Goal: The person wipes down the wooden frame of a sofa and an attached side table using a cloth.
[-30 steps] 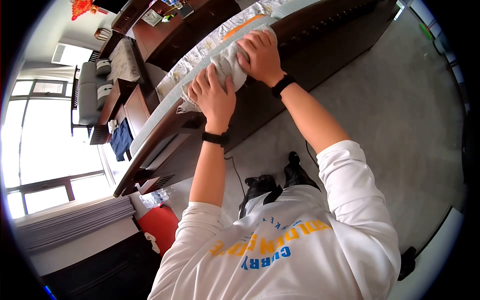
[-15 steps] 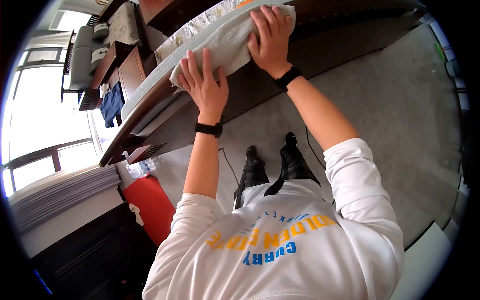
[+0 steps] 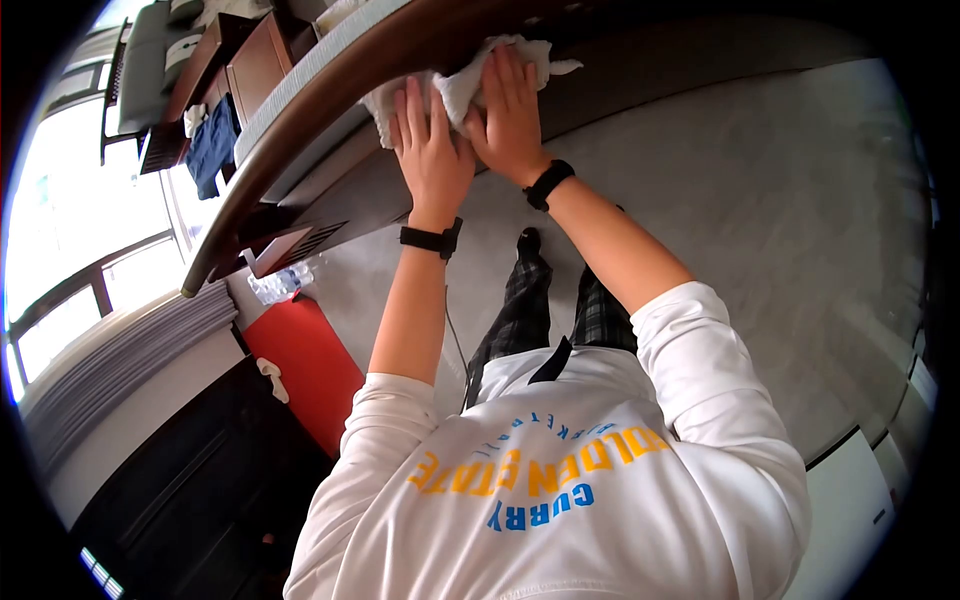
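While left hand [image 3: 432, 165] and right hand [image 3: 510, 130] lie flat, cloth [image 3: 457, 92] beneath, apparently bunched.

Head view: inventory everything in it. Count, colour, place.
cloth: count unclear, white, under both hands
furniture: 1, brown, top centre
sofa: 1, grey, top left
fabric: 1, navy, upper left
window: 1, white, left
curtain: 1, grey, left
bottles: count unclear, clear, left
panel: 1, red, lower left
unit: 1, black, lower left
floor: 1, grey, right
left hand, right hand: 2, on cloth
wristbands: 2, black, wrists
trousers: 1, dark plaid, centre
sweatshirt: 1, white, bottom
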Demonstrator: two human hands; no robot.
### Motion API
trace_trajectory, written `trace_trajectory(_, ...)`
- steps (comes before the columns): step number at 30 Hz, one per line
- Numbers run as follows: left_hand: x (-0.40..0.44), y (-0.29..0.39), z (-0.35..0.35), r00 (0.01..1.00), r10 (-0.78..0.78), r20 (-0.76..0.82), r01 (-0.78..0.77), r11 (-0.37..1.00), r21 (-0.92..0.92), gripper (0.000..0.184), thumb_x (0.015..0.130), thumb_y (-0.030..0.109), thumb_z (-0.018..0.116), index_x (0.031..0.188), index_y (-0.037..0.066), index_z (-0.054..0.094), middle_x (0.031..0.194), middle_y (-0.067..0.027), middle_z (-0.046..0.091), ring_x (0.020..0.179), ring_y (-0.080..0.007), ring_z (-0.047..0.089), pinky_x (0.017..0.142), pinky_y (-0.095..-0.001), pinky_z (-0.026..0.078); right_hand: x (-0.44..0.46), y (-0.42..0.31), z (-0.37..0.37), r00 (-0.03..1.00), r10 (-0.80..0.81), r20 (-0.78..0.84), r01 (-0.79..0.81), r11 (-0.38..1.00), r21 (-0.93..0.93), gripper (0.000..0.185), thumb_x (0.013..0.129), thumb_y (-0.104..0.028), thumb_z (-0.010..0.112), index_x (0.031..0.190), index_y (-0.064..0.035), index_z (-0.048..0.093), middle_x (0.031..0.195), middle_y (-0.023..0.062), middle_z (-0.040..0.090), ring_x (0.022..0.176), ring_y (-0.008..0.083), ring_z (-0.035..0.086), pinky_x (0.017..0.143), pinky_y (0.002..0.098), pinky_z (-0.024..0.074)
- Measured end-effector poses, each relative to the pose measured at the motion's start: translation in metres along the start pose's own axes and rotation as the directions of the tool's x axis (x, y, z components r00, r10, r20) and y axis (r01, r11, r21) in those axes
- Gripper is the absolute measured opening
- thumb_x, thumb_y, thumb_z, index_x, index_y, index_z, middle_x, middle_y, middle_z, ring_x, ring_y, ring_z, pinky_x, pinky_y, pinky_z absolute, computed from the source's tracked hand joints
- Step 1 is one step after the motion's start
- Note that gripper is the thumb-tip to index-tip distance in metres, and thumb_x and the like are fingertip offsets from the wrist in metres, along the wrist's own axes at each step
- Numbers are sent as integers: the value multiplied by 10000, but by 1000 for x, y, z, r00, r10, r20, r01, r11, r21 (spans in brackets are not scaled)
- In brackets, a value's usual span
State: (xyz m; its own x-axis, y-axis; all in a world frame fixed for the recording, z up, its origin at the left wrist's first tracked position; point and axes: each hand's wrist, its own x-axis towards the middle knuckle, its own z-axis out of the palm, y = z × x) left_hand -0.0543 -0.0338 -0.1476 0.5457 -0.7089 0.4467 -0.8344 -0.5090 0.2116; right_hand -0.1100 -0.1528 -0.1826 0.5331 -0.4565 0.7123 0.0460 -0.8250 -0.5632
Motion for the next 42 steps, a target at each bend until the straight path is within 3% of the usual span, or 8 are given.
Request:
trace_trajectory(9, -34, -23, -21, 998, -10, -59, 13, 998, 62, 583, 825, 149, 623, 1387, 94, 478, 1398, -151, 452, 1318, -365, 388, 1101, -503, 256, -26, -7, 29, 996, 84, -20, -86, 982, -166, 595, 789, -191, 598, 1220, 195, 458, 1377, 374, 369, 1297, 522, 335, 1085, 623, 248)
trace_trajectory(14, -32, -18, -22, 994, 13, -110, 3, 989, 146, 552, 835, 127, 647, 1372, 94, 522, 1267, -143, 519, 1179, -341, 465, 1030, -457, 300, -23, 1, 13, 998, 64, 14, -60, 983, -175, 558, 733, -116, 630, 1221, 126, 509, 1379, 294, 423, 1282, 459, 390, 1070, 590, 303)
trace_trajectory(23, -16, -12, 10, 986, -84, -142, 73, 994, -84, 452, 886, 22, 615, 1334, 43, 562, 739, -54, 477, 605, -203, 448, 571, -323, 395, -7, 27, -12, 972, 176, -155, -199, 970, -142, 560, 753, -89, 613, 1290, 30, 504, 1392, 229, 435, 1287, 392, 400, 1065, 574, 318)
trace_trajectory(25, -14, -4, 9, 993, -51, -111, 41, 995, -94, 465, 897, 25, 610, 1353, 2, 524, 765, -77, 560, 591, -188, 502, 540, -303, 417, -6, 35, -23, 974, 195, -117, -210, 968, -139, 564, 758, -89, 617, 1306, -8, 510, 1398, 181, 449, 1284, 363, 413, 1067, 560, 326)
trace_trajectory(28, -15, -2, 21, 985, -167, 42, 172, 940, -295, 515, 923, 24, 592, 1406, -21, 420, 990, -139, 669, 857, -210, 669, 712, -301, 528, -4, 48, -38, 981, 171, -91, -184, 969, -164, 565, 767, -98, 632, 1316, -44, 515, 1393, 135, 465, 1283, 329, 424, 1068, 543, 335)
trace_trajectory(31, -17, 12, 30, 971, -226, -73, 169, 873, -458, 438, 917, 6, 581, 1331, -39, 445, 898, -144, 658, 808, -232, 665, 711, -308, 514, -5, 55, -46, 986, 159, -43, -164, 966, -200, 561, 769, -105, 645, 1316, -74, 524, 1388, 105, 473, 1273, 305, 436, 1068, 525, 342)
trace_trajectory(38, -11, 2, 25, 972, -224, -71, 176, 895, -411, 295, 935, 34, 589, 1214, 1, 498, 821, -110, 659, 705, -164, 654, 627, -284, 529, -10, 46, -45, 970, 211, -123, -233, 951, -202, 532, 777, -108, 658, 1297, -93, 548, 1337, 110, 493, 1202, 304, 471, 1037, 516, 366)
trace_trajectory(42, -8, -4, 3, 962, -266, -53, 228, 898, -377, 296, 936, 54, 586, 1228, 12, 555, 781, -102, 657, 634, -146, 641, 579, -273, 501, -8, 31, -37, 945, 297, -138, -308, 950, -61, 540, 743, -63, 686, 1268, -90, 561, 1140, 138, 514, 994, 311, 531, 864, 459, 456)
